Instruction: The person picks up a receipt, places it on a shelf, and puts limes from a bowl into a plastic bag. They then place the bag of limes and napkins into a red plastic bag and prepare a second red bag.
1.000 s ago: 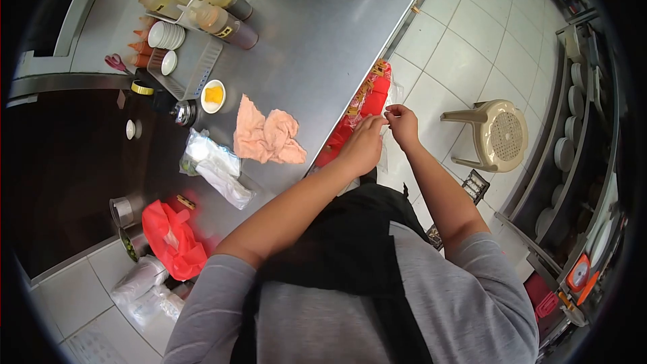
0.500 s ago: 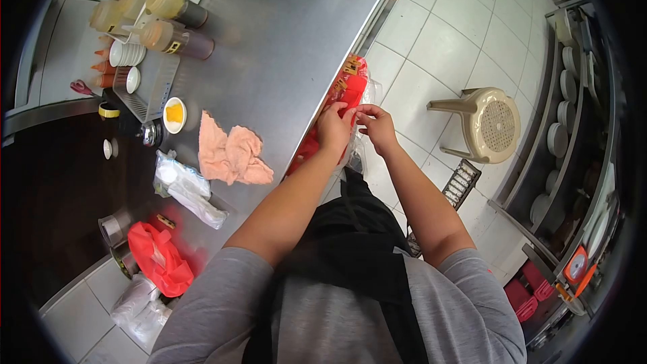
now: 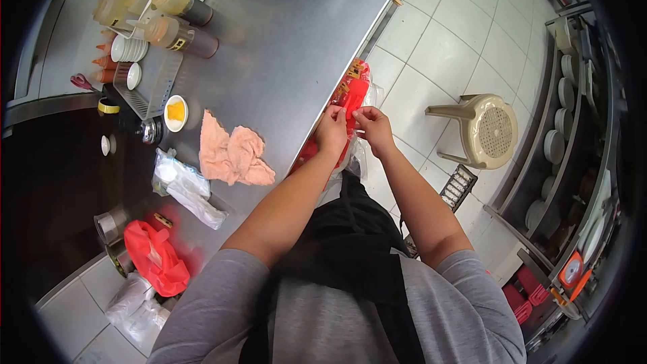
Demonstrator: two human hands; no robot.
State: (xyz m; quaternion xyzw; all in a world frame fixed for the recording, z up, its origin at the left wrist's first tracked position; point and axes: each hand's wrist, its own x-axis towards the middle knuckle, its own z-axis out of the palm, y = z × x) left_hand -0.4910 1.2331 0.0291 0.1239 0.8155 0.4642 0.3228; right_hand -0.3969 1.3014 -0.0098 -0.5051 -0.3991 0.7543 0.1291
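Beside the edge of the steel table, both hands are at a red plastic bag (image 3: 356,96) that hangs among other red and clear bags. My left hand (image 3: 332,129) is closed, its fingertips pinching the red plastic. Thumb and fingers of my right hand (image 3: 374,128) are pinched together on the bag's right side, close to the left fingertips. Clear plastic (image 3: 358,156) hangs below the hands. A crumpled pink cloth (image 3: 236,152) lies on the table left of my left forearm.
On the steel table (image 3: 283,34) are sauce bottles (image 3: 182,37), a plastic basket (image 3: 172,71), a small bowl (image 3: 176,113), wrapped packets (image 3: 189,189) and another red bag (image 3: 156,259). A beige stool (image 3: 488,131) stands on the tiled floor, with plate shelves (image 3: 552,145) at right.
Both hands have shifted slightly; the right hand's fingertips are now closer to the left's at the red bag. The view has moved slightly.
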